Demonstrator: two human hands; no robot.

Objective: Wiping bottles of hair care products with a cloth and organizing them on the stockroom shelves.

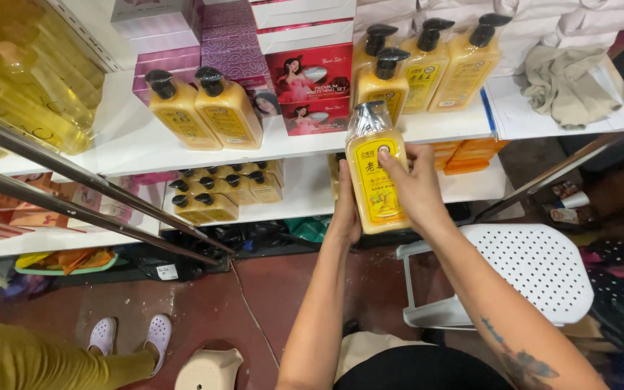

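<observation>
A yellow pump bottle (372, 170) wrapped in clear plastic is held upright in front of the white shelf (283, 148). My left hand (344, 213) grips it from behind and below. My right hand (414, 186) holds its right side, fingers across the label. Two like bottles (204, 108) stand on the top shelf at left, and several more (427, 65) stand at right, just behind the held one.
Pink and red boxes (305, 79) are stacked at the shelf's back. Smaller yellow bottles (218, 191) fill the lower shelf. A white perforated plastic stool (536, 263) stands at right. Metal rails (74, 184) cross at left. Another person's feet in pale clogs (130, 334) show at bottom left.
</observation>
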